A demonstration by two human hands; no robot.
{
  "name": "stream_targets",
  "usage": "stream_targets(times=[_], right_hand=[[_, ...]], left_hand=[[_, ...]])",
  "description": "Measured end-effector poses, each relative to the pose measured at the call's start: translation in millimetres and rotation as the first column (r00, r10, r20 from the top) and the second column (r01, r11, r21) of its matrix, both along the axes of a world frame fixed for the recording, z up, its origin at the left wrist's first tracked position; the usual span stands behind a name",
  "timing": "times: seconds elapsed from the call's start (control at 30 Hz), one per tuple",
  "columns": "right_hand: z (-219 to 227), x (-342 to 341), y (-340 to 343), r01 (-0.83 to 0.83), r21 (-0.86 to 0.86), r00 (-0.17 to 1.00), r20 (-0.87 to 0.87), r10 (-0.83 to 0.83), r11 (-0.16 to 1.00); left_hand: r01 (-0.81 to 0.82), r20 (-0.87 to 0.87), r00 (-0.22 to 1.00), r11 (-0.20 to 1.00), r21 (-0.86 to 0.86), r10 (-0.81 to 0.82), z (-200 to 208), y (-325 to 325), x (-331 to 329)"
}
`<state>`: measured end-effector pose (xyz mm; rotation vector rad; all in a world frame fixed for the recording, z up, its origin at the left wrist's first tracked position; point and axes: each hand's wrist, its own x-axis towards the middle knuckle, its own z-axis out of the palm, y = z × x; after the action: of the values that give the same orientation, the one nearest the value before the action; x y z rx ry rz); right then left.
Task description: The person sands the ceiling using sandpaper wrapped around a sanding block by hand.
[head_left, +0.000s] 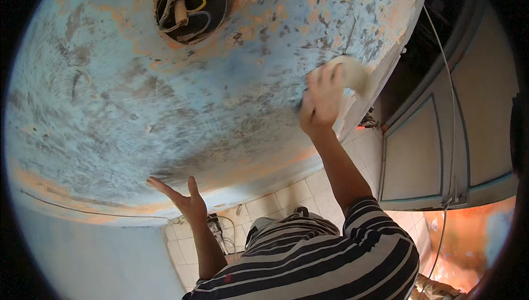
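Observation:
My right hand [322,101] presses a curled, cream-coloured sheet of what looks like sandpaper [359,76] against the patchy blue wall [220,96], close to its right edge. Motion smears both the fingers and the sheet. Part of the sheet is hidden under the hand. Lower and to the left, my left hand [192,202] is open and bare, its thumb and fingers spread by the lower wall. Whether its fingertips touch the surface, I cannot tell. Grey scuffs, orange patches and small dark pits mark the wall.
A round hole [193,5] with loose wires opens in the upper wall. At right stands a grey panelled door [413,156], a thin cable [453,129] hanging across it. Below lies a tiled floor [275,203] with a corded device [216,231]. Another cable runs along the lower-left wall.

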<state>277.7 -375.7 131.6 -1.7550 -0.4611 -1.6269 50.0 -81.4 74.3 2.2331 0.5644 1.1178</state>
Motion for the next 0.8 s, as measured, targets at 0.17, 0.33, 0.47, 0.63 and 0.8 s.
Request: stream_targets(times=[0.17, 0.33, 0.47, 0.63, 0.8], right_hand=[[-0.5, 10.6, -8.2, -0.045, 0.212, 0.998, -0.028, 0.052, 0.976], [3.7, -24.7, 56.1, -0.195, 0.187, 0.981, 0.042, 0.191, 0.963], [43.2, -76.6, 128.1, -0.389, -0.410, 0.920, -0.133, 0.367, 0.825], [110.7, -124.3, 213.6, -0.572, -0.604, 0.804, -0.280, 0.524, 0.555], [175.2, -139.9, 268.6, -0.276, -0.455, 0.929, 0.100, 0.357, 0.847]], left_hand=[[-0.106, 0.028, 0.994, 0.993, 0.053, 0.104, 8.5, 14.8, -9.2], [-0.172, 0.123, 0.980, 0.974, 0.150, 0.155, 39.3, 69.8, -24.6], [-0.172, 0.181, 0.977, 0.909, 0.379, 0.110, 95.0, 130.4, -45.9], [-0.249, 0.352, 0.935, 0.777, 0.578, 0.038, 184.5, 232.2, -64.9], [-0.329, 0.363, 0.930, 0.560, 0.760, 0.053, 235.2, 320.4, -84.7]])
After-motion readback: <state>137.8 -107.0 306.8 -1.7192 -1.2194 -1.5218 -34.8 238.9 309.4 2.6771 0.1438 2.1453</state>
